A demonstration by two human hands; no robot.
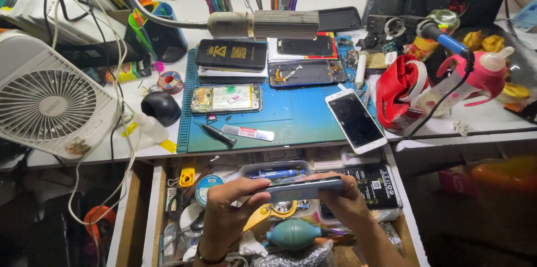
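Note:
Both my hands hold one slim smartphone edge-on, low over an open drawer. My left hand grips its left end with the thumb on top. My right hand clasps the right end, fingers curled over the upper edge. The phone lies flat and I see only its thin side. Under it in the drawer lie a teal rubber air blower, a blue pen in a clear tray and a black packet.
A blue work mat on the bench carries an opened phone, a white phone, a black-handled screwdriver and more phones behind. A white fan stands left. A gooseneck lamp hangs over the mat. Soldering iron at right.

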